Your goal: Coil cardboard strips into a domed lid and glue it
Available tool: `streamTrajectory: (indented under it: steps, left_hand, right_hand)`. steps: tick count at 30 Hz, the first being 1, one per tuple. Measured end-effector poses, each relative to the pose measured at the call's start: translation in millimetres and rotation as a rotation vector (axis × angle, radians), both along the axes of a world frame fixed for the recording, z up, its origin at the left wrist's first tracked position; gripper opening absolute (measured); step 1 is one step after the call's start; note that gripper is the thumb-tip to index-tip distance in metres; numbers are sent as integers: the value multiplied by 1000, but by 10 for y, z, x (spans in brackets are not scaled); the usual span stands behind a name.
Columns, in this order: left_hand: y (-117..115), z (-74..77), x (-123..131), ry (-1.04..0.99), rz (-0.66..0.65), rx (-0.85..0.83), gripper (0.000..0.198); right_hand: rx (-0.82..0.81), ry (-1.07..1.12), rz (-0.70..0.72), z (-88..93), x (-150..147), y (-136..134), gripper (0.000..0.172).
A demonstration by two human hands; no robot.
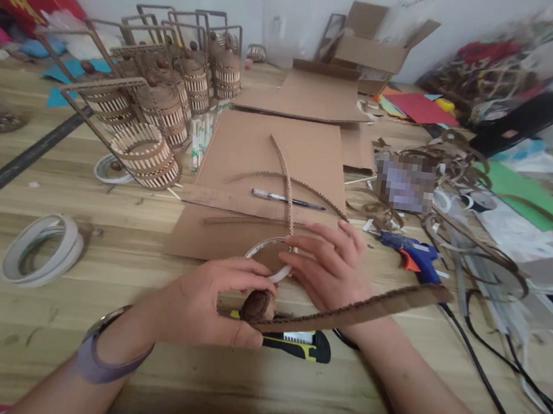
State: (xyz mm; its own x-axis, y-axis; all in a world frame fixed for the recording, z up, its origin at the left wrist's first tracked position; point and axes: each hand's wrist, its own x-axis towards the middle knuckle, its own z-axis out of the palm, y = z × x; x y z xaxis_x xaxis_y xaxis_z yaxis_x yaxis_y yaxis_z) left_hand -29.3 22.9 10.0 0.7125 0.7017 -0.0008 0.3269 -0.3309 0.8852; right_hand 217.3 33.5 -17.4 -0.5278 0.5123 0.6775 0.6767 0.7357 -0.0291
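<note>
Between thumb and fingers, my left hand (195, 298) holds a tightly coiled corrugated cardboard strip (255, 306), whose loose end (369, 312) runs right across my right forearm. The left index finger also meets the edge of a white tape roll (280, 275). My right hand (333, 261) has its fingertips closed on that roll's right side. Another thin cardboard strip (285, 161) rises behind the right fingertips; whether they grip it I cannot tell. Under the coil lies a black and yellow utility knife (297, 345), partly covered.
Cardboard sheets (249, 143) bear a pen (282, 198) and curved strips. Several cardboard lanterns (146, 157) with frames stand back left. A tape roll (39, 252) lies left. On the right are a blue glue gun (415, 251), black cables (482, 373) and tangled strips (463, 166).
</note>
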Motion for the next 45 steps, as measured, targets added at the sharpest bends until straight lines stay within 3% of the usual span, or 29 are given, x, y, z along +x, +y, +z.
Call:
streamTrajectory:
  steps: [3,9,16,27,37,45]
  left_hand:
    - [20,-14,-39,-33,-28,48,48]
    - [-10,-10,29,68,-62,179,37]
    - [-34,-15,61,122,12,283,31]
    - [-70,-36,80,200,31,341,31]
    - [-78,-89,133,196,90,425,35]
    - [-161,-42,215,97,108,507,25]
  right_hand:
    - [-54,44,0,47,37,9,14]
    - [78,-29,50,11,-44,-43,13]
    - [-81,2,29,47,13,-2,15]
    - [-86,35,74,-27,-12,17,19]
    - [-48,21,-35,-30,-53,19,8]
    - [-425,300,-61,-15,-94,-28,10]
